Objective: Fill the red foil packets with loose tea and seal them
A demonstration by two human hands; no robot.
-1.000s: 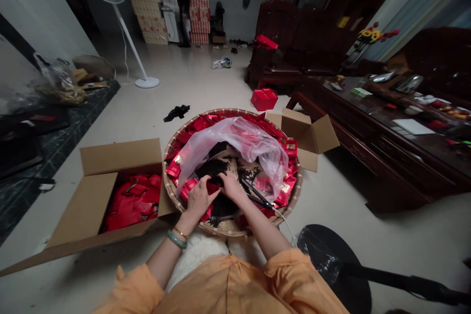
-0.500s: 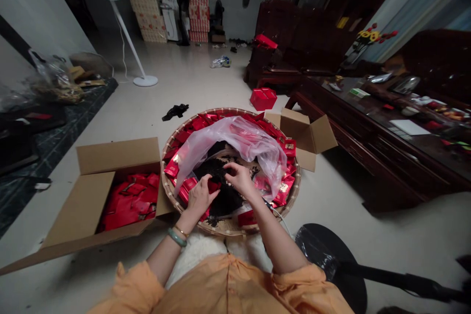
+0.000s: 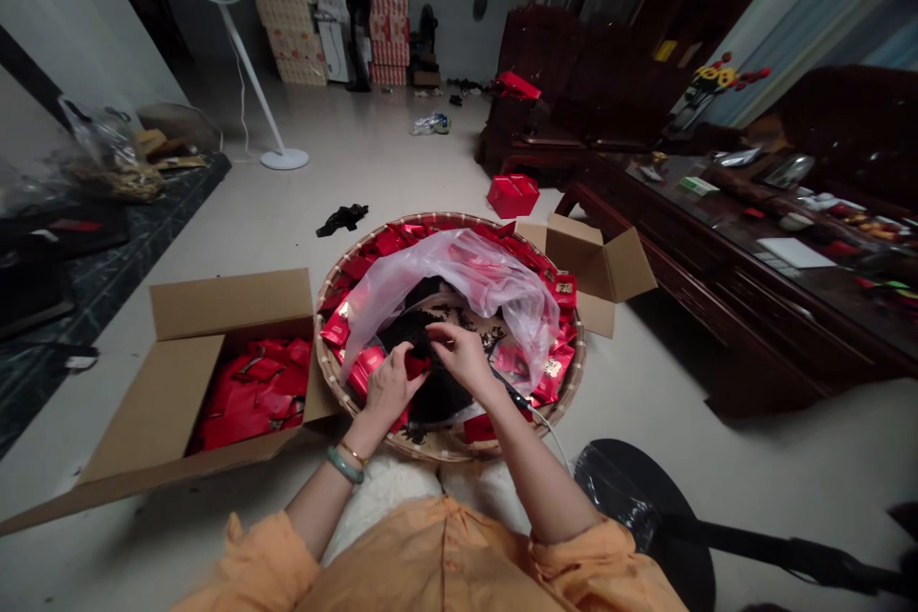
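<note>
Left hand (image 3: pixel 391 390) grasps one red packet (image 3: pixel 417 365) at lower centre of the frame. Right hand (image 3: pixel 465 356) curls over dark tea leaves (image 3: pixel 434 402), its hold unclear, above one round woven tray (image 3: pixel 430 443).

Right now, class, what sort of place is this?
Probably a living room doubling as a workspace: a dark wooden sofa, a round woven basket of red packets, and stacked cartons by the far wall.
</note>
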